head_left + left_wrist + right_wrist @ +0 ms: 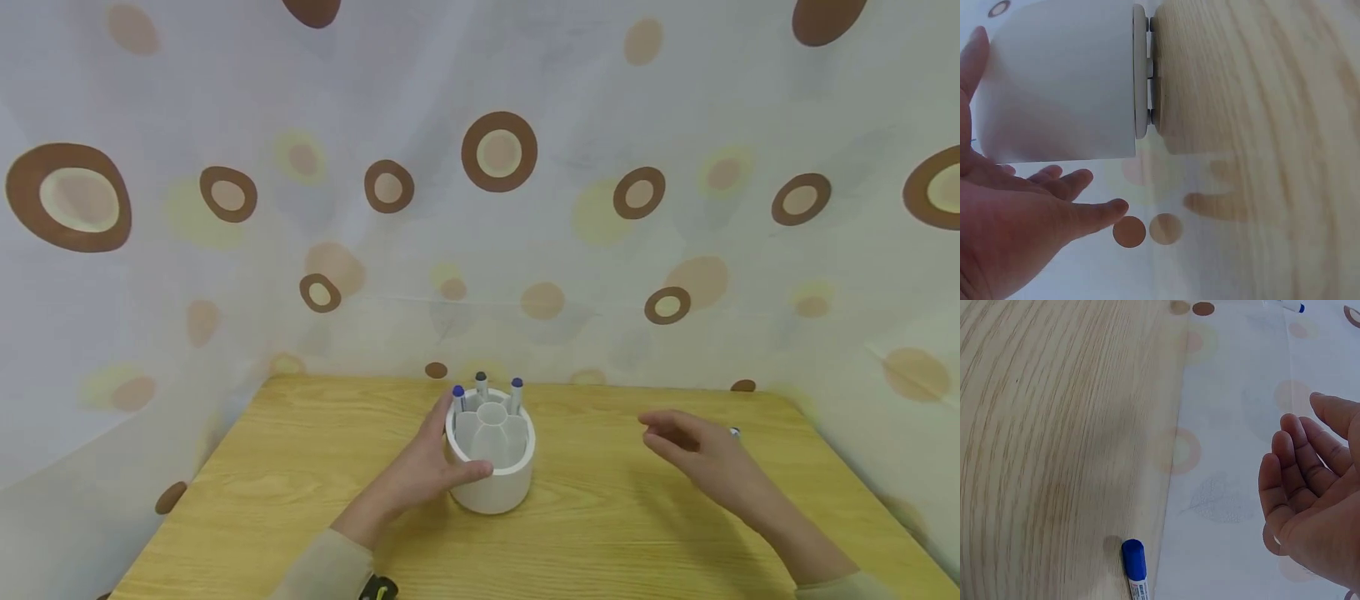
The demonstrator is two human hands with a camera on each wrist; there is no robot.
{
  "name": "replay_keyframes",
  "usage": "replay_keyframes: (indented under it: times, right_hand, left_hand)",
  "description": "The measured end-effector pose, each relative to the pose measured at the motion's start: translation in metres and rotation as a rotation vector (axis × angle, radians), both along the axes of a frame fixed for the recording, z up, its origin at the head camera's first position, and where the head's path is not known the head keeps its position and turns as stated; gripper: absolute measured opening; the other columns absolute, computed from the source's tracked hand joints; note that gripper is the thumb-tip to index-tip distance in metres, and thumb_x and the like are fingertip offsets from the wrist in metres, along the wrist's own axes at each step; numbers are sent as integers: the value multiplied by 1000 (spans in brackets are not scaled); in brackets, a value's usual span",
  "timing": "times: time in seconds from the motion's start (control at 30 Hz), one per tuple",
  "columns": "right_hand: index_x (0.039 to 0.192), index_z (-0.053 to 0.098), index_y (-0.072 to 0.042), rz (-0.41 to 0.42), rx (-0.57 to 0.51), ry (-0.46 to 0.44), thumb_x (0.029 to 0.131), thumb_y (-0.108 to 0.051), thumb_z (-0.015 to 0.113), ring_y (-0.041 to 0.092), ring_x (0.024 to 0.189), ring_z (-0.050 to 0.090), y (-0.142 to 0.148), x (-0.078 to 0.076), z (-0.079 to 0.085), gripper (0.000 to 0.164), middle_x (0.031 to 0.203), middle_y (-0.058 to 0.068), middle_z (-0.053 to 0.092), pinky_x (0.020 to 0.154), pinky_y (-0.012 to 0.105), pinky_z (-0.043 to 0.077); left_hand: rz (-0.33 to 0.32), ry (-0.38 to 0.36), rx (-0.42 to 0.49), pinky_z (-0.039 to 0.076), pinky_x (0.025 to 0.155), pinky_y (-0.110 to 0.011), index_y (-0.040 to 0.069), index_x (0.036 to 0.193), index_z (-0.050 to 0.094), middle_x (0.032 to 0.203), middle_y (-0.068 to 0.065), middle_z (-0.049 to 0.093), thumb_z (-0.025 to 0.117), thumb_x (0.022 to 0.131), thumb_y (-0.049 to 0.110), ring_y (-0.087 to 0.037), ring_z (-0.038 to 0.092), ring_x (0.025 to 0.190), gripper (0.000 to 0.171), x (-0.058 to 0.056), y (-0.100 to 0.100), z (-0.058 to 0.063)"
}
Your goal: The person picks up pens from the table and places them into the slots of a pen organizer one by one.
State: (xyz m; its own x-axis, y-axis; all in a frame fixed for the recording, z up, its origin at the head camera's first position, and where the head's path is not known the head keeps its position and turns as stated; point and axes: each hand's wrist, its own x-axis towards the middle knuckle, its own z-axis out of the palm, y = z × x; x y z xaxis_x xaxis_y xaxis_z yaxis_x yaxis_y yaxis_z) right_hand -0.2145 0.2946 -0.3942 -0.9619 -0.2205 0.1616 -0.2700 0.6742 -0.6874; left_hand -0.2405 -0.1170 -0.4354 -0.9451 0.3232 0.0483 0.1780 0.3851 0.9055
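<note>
A white round pen holder (491,493) with several compartments stands on the table, three capped markers upright along its back. Two of those, the left marker (460,402) and the right marker (516,398), have blue caps; the middle marker (482,387) has a dark cap. My left hand (427,467) holds the pen holder from the left, thumb over the front rim and fingertips partly hidden at its far side. To the right, my right hand (697,450) hovers above the table with loosely bent fingers and nothing in them. A blue-capped marker (1135,569) lies beyond it, mostly hidden in the head view.
The wooden table (337,417) meets a cloth (420,333) with brown circles that hangs behind it and at both sides. Small feet (1150,117) show under the pen holder's base. A dark band (378,588) sits at the left wrist.
</note>
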Motion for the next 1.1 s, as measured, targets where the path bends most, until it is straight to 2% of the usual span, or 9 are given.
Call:
replay_keyframes:
  times: [0.23, 0.63, 0.87, 1.1]
  right_hand:
    - [151, 65, -9, -23, 48, -1, 113, -37, 67, 20, 115, 73, 24, -2, -3, 47, 132, 5, 75, 88, 27, 60]
    - [151, 63, -3, -40, 108, 7, 114, -33, 65, 36, 118, 72, 55, -11, -12, 48, 133, 13, 74, 87, 27, 59]
    - [149, 63, -1, -55, 140, 47, 113, -28, 68, 32, 119, 71, 74, -16, -19, 46, 140, 19, 70, 89, 23, 58]
    - [153, 59, 1, -65, 161, 13, 113, -31, 67, 53, 132, 61, 97, -21, -26, 52, 149, 27, 63, 91, 23, 58]
  left_hand:
    - [-21, -21, 41, 20, 130, -69, 16, 178, -2, 181, -20, 21, 97, 87, 40, -44, 28, 163, 137, -3, 1, -3]
    - [-17, 4, 34, 24, 129, -68, 14, 178, 0, 175, -20, 33, 98, 86, 41, -45, 37, 158, 137, -7, 6, -5]
    - [-12, -11, 57, 25, 129, -68, 14, 178, 1, 174, -17, 36, 99, 86, 37, -43, 40, 156, 136, -8, 8, -4]
    - [-25, -1, 35, 28, 128, -67, 13, 177, 3, 171, -17, 40, 99, 85, 40, -43, 43, 155, 135, -12, 8, -5]
